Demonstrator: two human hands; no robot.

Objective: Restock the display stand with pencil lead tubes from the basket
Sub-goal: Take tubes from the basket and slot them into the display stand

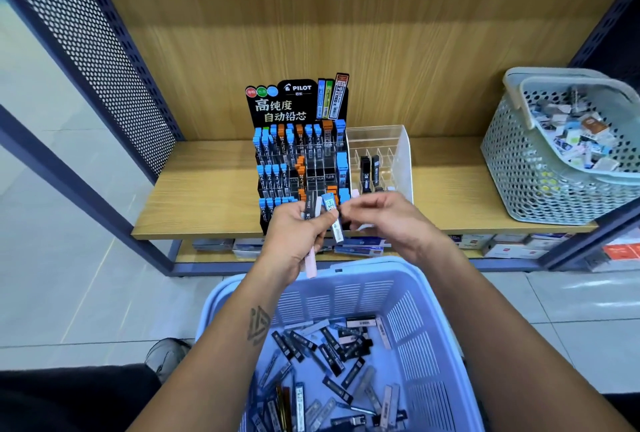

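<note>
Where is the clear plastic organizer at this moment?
In the head view, the clear plastic organizer stands on the wooden shelf, right beside the black display stand on its right, and left of the grey-green basket.

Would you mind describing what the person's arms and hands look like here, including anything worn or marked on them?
Both forearms are bare, with no sleeves, gloves, watch or rings in view. The left forearm carries a dark tattoo of nested triangular lines on its inner side, below the left hand. The right forearm and right hand show no markings from this angle.
</note>
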